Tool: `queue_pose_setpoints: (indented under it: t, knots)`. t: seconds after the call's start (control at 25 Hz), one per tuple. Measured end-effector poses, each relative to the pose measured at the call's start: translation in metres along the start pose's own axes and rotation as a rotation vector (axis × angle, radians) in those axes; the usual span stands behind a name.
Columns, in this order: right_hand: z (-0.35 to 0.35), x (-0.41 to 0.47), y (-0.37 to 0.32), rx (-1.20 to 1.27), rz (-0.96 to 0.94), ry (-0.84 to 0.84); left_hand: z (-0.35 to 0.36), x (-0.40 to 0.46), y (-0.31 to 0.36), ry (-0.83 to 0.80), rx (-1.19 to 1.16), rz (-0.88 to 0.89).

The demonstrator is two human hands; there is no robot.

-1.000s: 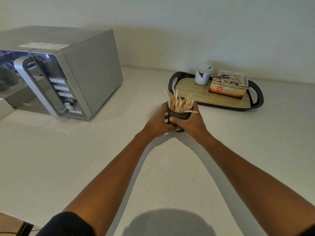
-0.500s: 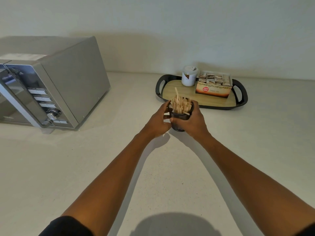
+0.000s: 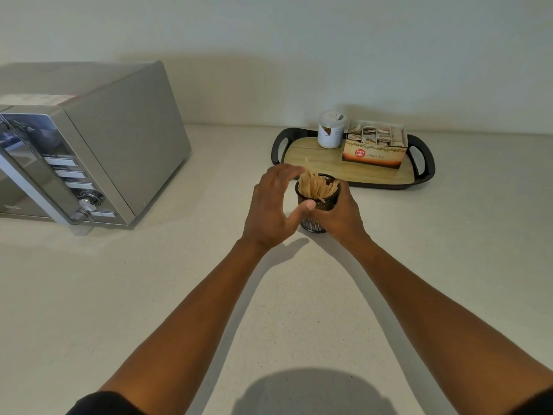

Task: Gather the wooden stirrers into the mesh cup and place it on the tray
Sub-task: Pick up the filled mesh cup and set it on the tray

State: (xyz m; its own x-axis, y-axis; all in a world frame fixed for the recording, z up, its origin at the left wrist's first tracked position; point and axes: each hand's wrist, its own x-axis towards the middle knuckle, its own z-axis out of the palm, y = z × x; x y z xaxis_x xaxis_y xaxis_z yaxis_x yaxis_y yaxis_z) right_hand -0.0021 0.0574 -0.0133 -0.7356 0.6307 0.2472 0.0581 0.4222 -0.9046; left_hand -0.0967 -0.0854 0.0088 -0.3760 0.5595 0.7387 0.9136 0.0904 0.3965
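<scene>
1. Two hands meet at the frame's centre: my right hand (image 3: 344,214) wraps its fingers round the black round mesh cup (image 3: 317,202) standing on the pale speckled counter (image 3: 209,295).
2. My left hand (image 3: 270,205) hovers beside it, fingers spread and relaxed, thumb near the mesh.
3. Pale wooden stirrers (image 3: 314,184) fill the cup, one poking higher.
4. The black-handled, wood-floored tray (image 3: 329,172) lies just above, right of centre.

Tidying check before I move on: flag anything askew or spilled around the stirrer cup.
Nothing spilled. One wooden stirrer sticks up above the rest in the mesh cup, which stands upright on the counter, not yet on the tray.
</scene>
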Motion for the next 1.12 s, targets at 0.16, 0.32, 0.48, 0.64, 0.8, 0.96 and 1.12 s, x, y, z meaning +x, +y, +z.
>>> queue_pose_setpoints:
  t: [0.16,0.32,0.48,0.64,0.8,0.96,1.12]
  knots:
    - [0.003,-0.001,0.000,-0.035,-0.044,-0.036,0.002,0.007,0.008,-0.021,0.128,0.100]
    - [0.004,-0.002,-0.002,-0.013,-0.054,-0.033,0.000,0.015,0.012,-0.028,0.076,0.105]
    - [0.005,-0.004,-0.007,-0.020,-0.035,-0.027,-0.002,0.027,0.015,-0.010,0.044,-0.058]
    - [0.007,-0.007,-0.007,-0.025,-0.035,-0.024,0.001,0.042,0.015,0.041,0.088,-0.245]
    - [0.008,-0.008,-0.007,-0.010,-0.050,-0.038,0.004,0.042,0.013,-0.025,0.135,-0.336]
    - [0.006,-0.009,-0.008,0.016,-0.054,-0.038,0.002,0.034,0.017,0.008,0.167,-0.176]
    - [0.007,-0.010,-0.011,0.017,-0.069,-0.034,0.002,0.025,0.014,-0.160,0.223,-0.059]
